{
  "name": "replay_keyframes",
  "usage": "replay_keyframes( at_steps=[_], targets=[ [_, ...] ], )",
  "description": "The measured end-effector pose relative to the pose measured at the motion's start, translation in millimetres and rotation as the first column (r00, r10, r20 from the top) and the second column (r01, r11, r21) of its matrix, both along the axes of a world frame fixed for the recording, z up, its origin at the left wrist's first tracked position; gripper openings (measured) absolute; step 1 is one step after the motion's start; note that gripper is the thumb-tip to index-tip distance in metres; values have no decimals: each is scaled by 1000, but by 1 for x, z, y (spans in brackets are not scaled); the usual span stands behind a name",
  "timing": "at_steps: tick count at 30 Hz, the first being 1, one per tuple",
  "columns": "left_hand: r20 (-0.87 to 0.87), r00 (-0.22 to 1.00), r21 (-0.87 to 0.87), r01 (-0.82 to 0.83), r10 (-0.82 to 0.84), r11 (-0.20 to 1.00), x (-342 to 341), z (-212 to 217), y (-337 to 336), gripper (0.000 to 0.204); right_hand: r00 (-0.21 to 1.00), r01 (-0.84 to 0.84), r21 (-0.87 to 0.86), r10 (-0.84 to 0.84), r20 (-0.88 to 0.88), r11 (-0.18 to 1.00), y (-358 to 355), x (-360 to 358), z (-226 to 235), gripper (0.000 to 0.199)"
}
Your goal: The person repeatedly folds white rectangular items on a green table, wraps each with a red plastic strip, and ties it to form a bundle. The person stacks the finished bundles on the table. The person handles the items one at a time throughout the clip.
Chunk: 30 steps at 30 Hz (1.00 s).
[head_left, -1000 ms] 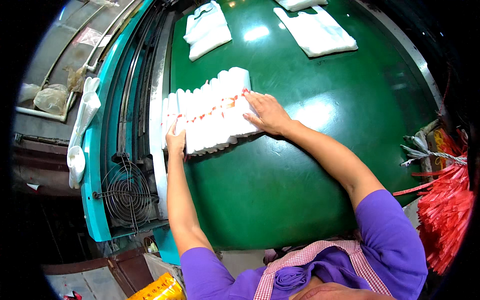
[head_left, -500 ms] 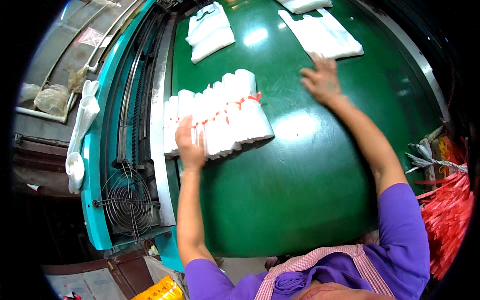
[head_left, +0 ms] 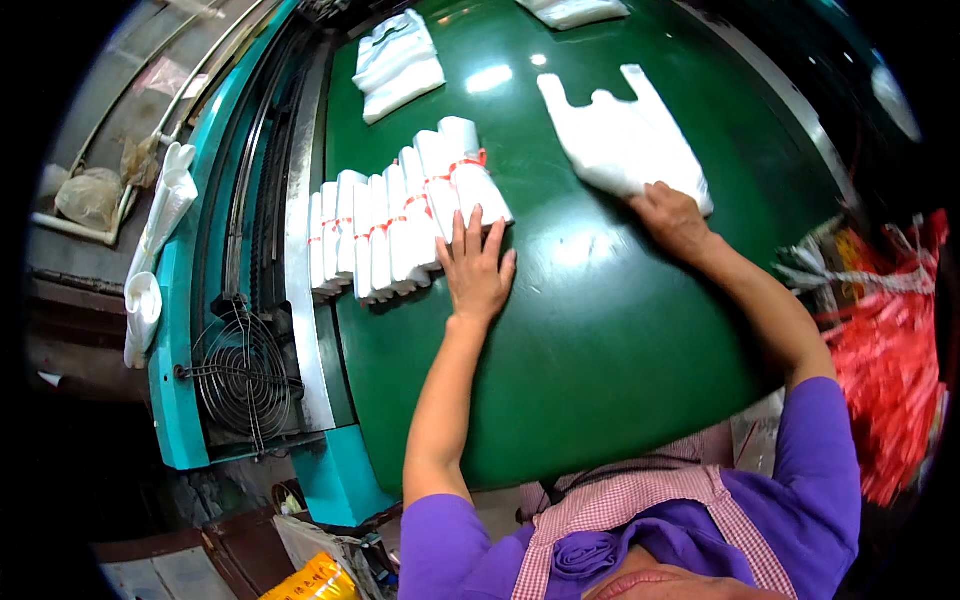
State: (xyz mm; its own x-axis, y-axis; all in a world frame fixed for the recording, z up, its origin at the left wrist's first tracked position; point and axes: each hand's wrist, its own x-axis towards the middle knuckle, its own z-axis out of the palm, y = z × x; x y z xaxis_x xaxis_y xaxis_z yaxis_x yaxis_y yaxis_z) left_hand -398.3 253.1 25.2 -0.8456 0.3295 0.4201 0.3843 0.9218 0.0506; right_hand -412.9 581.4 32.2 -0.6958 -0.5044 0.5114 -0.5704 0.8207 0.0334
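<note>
On the green table top, my right hand (head_left: pixel 675 222) pinches the near edge of a flat stack of white plastic carrier bags (head_left: pixel 635 145), whose two handles point away from me. My left hand (head_left: pixel 475 270) is spread open, fingertips at the near right end of a row of rolled white bag bundles (head_left: pixel 400 225). Red ties (head_left: pixel 418 202) circle several of these rolls, which lie side by side along the table's left part. Whether my left fingers press on the last roll or on the table beside it, I cannot tell.
Two more bag stacks lie farther off, one at far left (head_left: pixel 398 65) and another at the far edge (head_left: pixel 575 10). A teal machine frame (head_left: pixel 175 390) with a wire fan guard (head_left: pixel 245 375) borders the left. Red plastic strips (head_left: pixel 890 370) hang at right.
My right hand has taken hold of the bag stack and drawn it nearer. My left hand has shifted right along the rolls, its fingers now spread.
</note>
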Motion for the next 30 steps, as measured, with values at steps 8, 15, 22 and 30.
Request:
replay_keyframes(
  at_steps=[8, 15, 22, 30],
  targets=[
    [222, 877, 547, 250, -427, 799, 130, 21, 51, 101, 905, 226, -717, 131, 406, 659, -37, 101, 131, 34],
    [245, 864, 967, -248, -440, 51, 160, 87, 58, 26, 882, -469, -525, 343, -323, 710, -119, 116, 185, 62],
    [640, 661, 751, -646, -393, 136, 243, 33, -18, 53, 705, -378, -82, 344, 620, 922, -45, 204, 44, 60],
    [499, 753, 863, -384, -429, 330, 269, 21, -57, 54, 715, -360, 13, 267, 646, 933, -29, 245, 30, 88]
  ],
)
